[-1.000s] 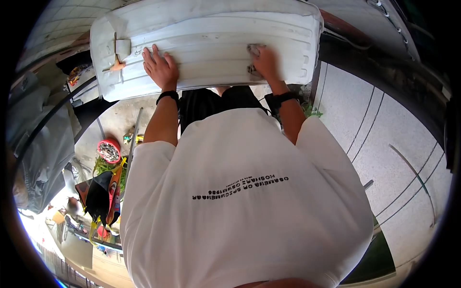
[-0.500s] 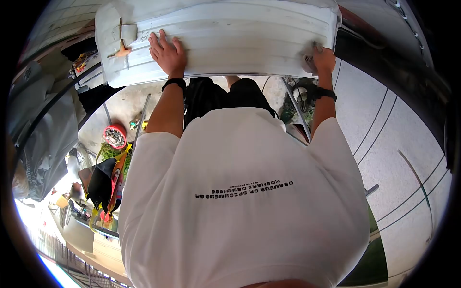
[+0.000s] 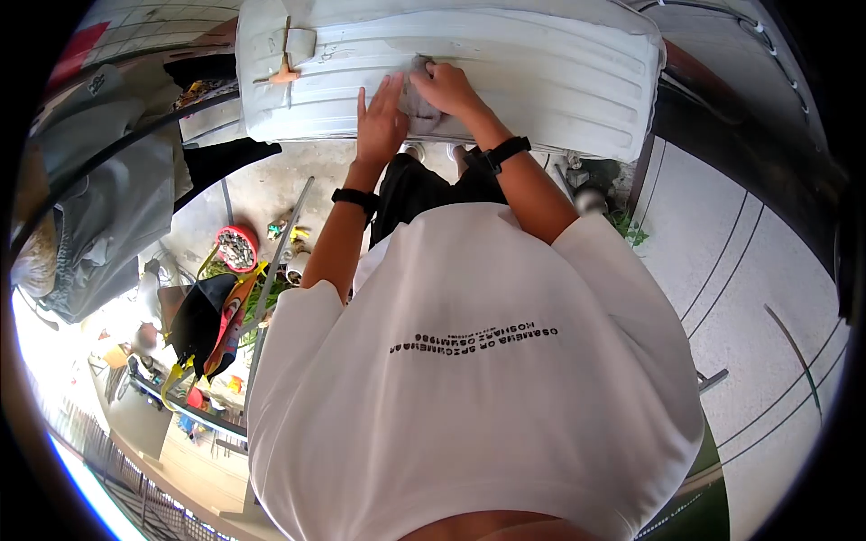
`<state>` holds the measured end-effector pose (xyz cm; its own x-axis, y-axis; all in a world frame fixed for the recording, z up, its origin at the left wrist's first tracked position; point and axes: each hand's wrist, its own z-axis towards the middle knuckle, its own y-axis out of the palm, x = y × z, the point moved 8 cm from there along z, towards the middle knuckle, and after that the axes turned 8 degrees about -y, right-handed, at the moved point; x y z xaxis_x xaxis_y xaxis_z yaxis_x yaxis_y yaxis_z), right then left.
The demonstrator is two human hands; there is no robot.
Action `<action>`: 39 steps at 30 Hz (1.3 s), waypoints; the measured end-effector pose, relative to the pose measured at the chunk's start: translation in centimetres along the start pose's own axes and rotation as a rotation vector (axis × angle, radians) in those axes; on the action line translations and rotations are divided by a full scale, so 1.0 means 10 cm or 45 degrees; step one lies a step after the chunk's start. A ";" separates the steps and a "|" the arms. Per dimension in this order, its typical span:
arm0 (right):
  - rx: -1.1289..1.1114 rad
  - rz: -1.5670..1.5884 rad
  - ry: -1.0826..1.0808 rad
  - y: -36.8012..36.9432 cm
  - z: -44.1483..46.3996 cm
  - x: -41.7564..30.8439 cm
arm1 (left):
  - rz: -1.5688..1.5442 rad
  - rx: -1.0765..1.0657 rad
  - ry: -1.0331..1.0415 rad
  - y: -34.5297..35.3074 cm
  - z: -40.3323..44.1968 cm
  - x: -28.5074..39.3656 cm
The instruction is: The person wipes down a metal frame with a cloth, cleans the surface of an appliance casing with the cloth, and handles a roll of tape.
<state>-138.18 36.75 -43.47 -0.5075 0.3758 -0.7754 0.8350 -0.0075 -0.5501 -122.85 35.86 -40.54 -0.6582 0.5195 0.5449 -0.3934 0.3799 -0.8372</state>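
A long white ribbed panel [image 3: 532, 68] lies across the top of the view. My left hand [image 3: 382, 126] rests on its near middle part, fingers stretched out, holding nothing. Just to the right, my right hand [image 3: 447, 90] is closed round a grey cloth [image 3: 420, 110] pressed against the panel; part of the cloth is bunched under the fingers. Near the panel's left end lies a thin tool with an orange-brown T-shaped part [image 3: 287, 72], beside a small whitish block [image 3: 302, 44].
At left on the floor are a red basin [image 3: 236, 249] of stone-like pieces and a dark bag [image 3: 200, 325] by a metal rail. Grey sheeting [image 3: 117, 198] hangs far left. A dark curved bar [image 3: 722, 135] runs at right, above pale paving [image 3: 722, 279] with cables.
My right hand has brought the grey cloth leftward along the panel, from its right end to beside my left hand. My left hand stays flat on the panel. The whole view has shifted somewhat.
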 end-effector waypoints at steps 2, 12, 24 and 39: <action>-0.077 0.223 0.084 0.19 0.08 0.01 | -0.108 -0.041 0.081 -0.04 -0.23 0.22; 0.188 0.216 0.074 -0.17 -0.51 0.56 | -0.082 -0.623 0.277 0.35 -0.47 0.34; -0.144 -0.379 -0.256 0.26 -0.84 -0.05 | -0.172 -0.538 0.152 0.36 -0.21 -0.04; -0.113 -0.906 -0.770 1.59 -0.10 -1.36 | -0.411 0.134 -0.486 -0.45 -0.88 -1.16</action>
<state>-117.73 32.44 -41.35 -0.9087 -0.2810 -0.3087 0.2862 0.1192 -0.9507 -107.77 34.85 -42.69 -0.6721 0.0639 0.7377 -0.6653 0.3853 -0.6395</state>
